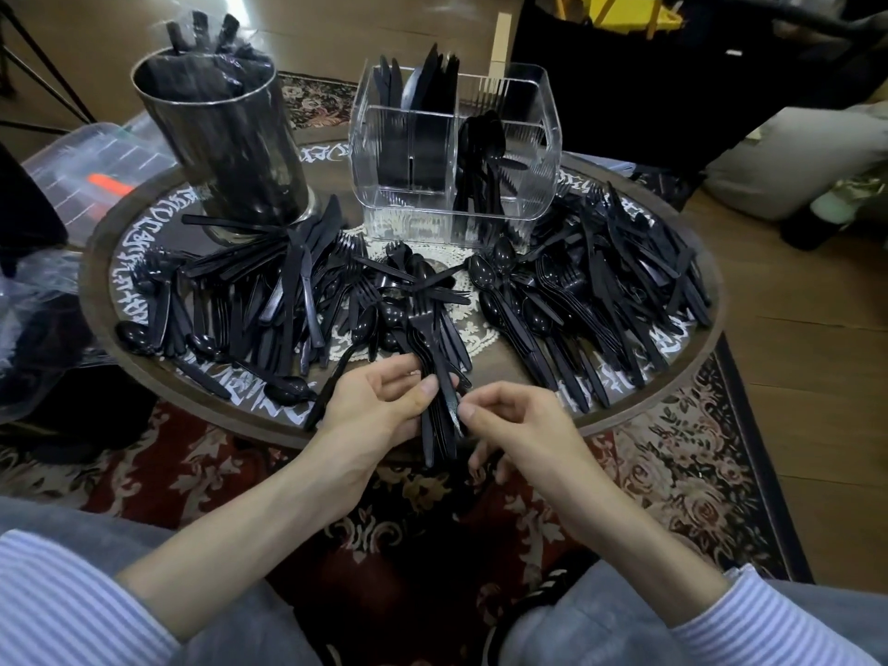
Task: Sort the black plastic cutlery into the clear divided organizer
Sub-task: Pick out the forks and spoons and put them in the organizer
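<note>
Round tabletop (692, 401) carries loose black cutlery spread in heaps to both sides of the clear divided organizer (454, 151), which stands at its far centre; knives upright in the organizer's left compartments, spoons in its right. Metal cylinder (223, 137) just left of the organizer. Near edge, in front of the organizer: left hand (379, 406) grips a stack of forks (435, 372), long axis near-to-far, tines toward the organizer. Right hand (509, 420) pinches the stack's handle end.

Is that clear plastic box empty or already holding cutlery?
Partly filled: the clear divided organizer holds upright black spoons and knives.
</note>
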